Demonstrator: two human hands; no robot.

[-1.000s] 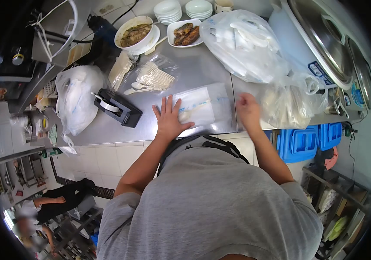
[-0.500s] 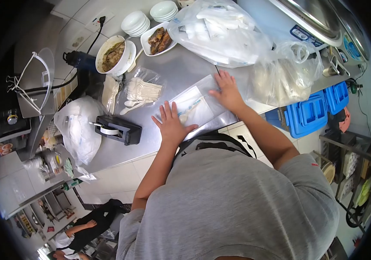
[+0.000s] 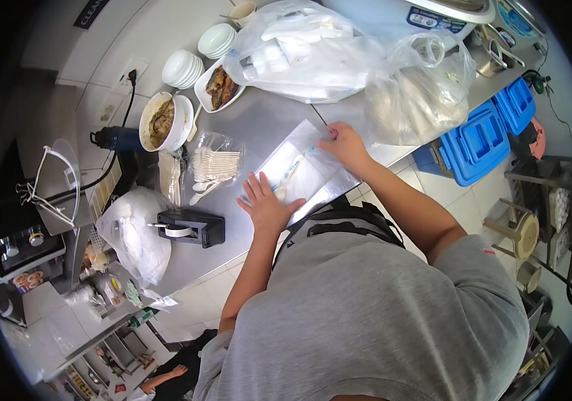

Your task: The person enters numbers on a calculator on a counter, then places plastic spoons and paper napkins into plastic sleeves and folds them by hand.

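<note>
A clear plastic sleeve [image 3: 309,170] lies on the steel counter, holding a white napkin and a wrapped spoon [image 3: 290,175]. My left hand [image 3: 267,206] rests flat on its left end with fingers spread. At the sleeve's far right end, my right hand [image 3: 346,147] has its fingers curled together at the edge, closed on the plastic. Beyond my left hand is a bag of wooden spoons [image 3: 216,164], with a packet of wooden cutlery [image 3: 171,177] beside it. A black tape dispenser [image 3: 192,228] stands to the left.
Large white plastic bags [image 3: 299,57] and a translucent bag [image 3: 419,93] sit at the back and right. A bowl of food [image 3: 159,123], a fish plate [image 3: 221,88] and stacked bowls [image 3: 182,69] stand farther back. Blue bins [image 3: 476,147] are below the right edge. Another person's arm [image 3: 164,379] shows lower left.
The view has rotated and shifted. My right hand, first raised beside the sleeve, came down open on its right end, and its fingers have now curled at the edge. My left hand stays on the sleeve.
</note>
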